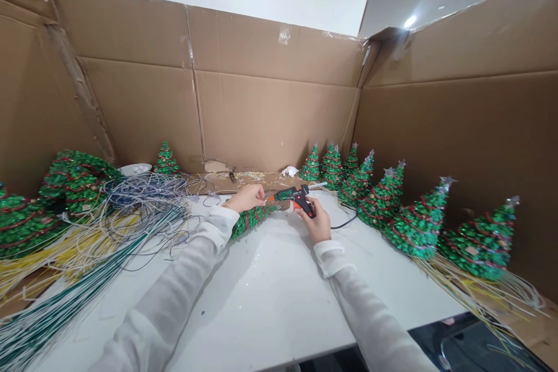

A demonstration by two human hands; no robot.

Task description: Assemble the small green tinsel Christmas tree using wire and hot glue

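My right hand (320, 224) grips a black and orange hot glue gun (300, 195), its nozzle pointing left and a pale glue stick poking out of its back. Just left of the nozzle, my left hand (246, 197) has its fingers pinched together; what lies between them is too small to make out. Below that hand, a small green Christmas tree (253, 221) with red garland lies tilted on the white table (270, 296), its narrow end toward the glue gun. The left hand partly covers it.
Several decorated trees (418, 221) with silver stars stand along the right. Tangled wires (139, 197) and bundles of green, yellow and white strands (87, 279) spread over the left, near more trees (78, 180). A black cord (346, 222) runs right. Cardboard walls (279, 110) enclose the table.
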